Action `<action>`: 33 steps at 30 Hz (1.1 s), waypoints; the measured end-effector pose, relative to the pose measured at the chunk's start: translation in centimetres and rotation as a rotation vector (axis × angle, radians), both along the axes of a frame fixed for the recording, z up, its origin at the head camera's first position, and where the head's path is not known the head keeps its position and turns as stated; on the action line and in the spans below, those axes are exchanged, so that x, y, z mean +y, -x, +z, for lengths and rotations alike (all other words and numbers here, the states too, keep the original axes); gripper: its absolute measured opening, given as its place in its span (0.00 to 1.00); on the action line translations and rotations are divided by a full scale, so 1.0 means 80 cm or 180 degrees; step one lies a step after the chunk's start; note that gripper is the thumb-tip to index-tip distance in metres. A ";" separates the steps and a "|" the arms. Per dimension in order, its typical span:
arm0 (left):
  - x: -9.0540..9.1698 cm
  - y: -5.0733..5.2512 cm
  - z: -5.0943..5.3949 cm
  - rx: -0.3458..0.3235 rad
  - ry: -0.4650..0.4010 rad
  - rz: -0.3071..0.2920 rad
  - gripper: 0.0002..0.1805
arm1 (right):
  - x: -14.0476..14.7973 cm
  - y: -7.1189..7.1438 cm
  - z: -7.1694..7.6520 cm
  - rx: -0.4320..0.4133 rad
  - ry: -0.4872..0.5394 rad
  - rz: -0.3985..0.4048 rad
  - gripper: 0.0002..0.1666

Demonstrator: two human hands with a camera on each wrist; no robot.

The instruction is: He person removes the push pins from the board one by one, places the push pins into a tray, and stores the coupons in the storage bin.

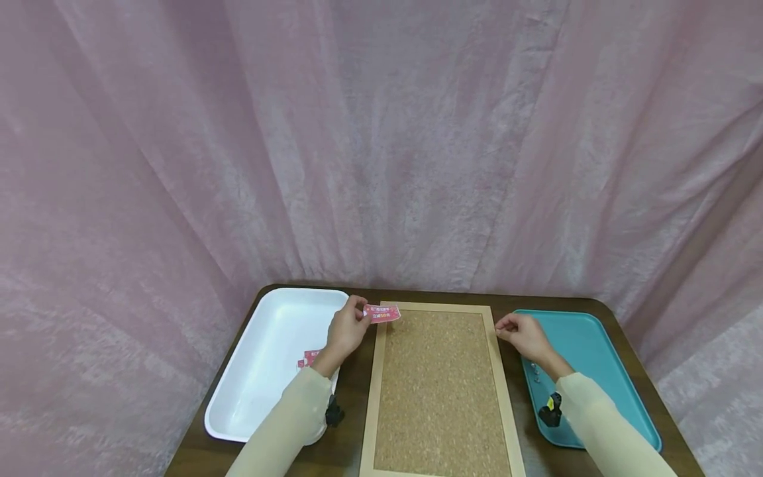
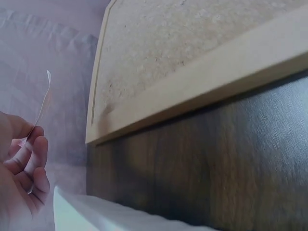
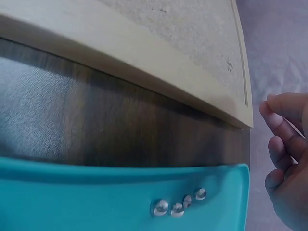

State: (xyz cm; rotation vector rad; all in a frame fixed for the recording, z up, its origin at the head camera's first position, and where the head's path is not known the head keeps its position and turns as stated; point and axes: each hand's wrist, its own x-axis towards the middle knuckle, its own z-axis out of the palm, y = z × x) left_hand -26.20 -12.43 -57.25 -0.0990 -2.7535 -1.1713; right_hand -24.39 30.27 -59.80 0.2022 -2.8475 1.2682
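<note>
My left hand pinches a pink and red paper coupon by its left end, between thumb and fingers. The coupon hangs over the top left corner of a wood-framed cork board; the left wrist view shows it edge-on as a thin, bent strip. At the board's upper right edge is my right hand, its thumb and index fingertips brought together. Whether something small sits between those fingertips cannot be made out. Several shiny silver pins lie in the teal tray beneath that hand.
Left of the board stands a white tray holding more pink coupons, partly covered by my left arm. The dark wooden table shows between trays and board. A pink curtain hangs behind the table.
</note>
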 end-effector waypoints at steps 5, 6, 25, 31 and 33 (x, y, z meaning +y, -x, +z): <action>-0.015 -0.005 -0.001 -0.0009 0.0023 0.0023 0.19 | 0.009 -0.008 0.000 -0.0021 0.0073 -0.0016 0.06; -0.017 -0.006 -0.001 -0.0014 0.0026 0.0031 0.19 | 0.011 -0.010 -0.001 -0.0012 0.0071 -0.0012 0.07; -0.069 -0.022 -0.004 -0.0113 -0.0046 0.0228 0.19 | 0.036 -0.028 -0.006 0.0019 -0.0023 -0.0148 0.06; -0.084 -0.030 -0.002 -0.0189 -0.0063 0.0335 0.20 | 0.043 -0.033 -0.013 0.0049 0.0008 -0.0163 0.05; -0.090 -0.033 -0.002 -0.0194 -0.0053 0.0364 0.20 | 0.047 -0.035 -0.014 0.0055 0.0022 -0.0194 0.05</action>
